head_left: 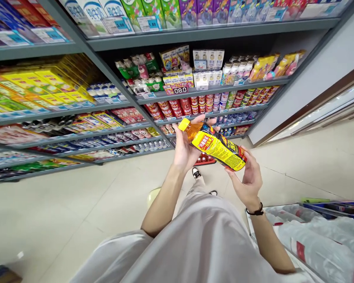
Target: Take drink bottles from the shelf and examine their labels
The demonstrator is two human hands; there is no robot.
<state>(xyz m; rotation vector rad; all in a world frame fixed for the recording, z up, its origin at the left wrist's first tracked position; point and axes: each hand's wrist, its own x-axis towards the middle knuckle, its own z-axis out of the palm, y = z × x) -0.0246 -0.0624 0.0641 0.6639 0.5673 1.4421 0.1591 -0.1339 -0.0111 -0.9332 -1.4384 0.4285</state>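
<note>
A drink bottle [220, 149] with a yellow cap, amber contents and a yellow, black and red label lies tilted between my two hands, its cap toward the upper left. My left hand [185, 151] wraps round the neck end, thumb near the cap and fingers behind the bottle. At the base, my right hand [247, 177] grips the bottom end between thumb and fingers. A black band [256, 209] circles my right wrist. Part of the bottle's far side is hidden.
Shelves [194, 34] of drink cartons, small bottles and cans stand ahead and to the left. A red-rimmed tray [205, 162] sits on the floor by my shoe [196, 173]. Wrapped clear bottles [321, 239] are at lower right, a pale yellow object [152, 195] at my left.
</note>
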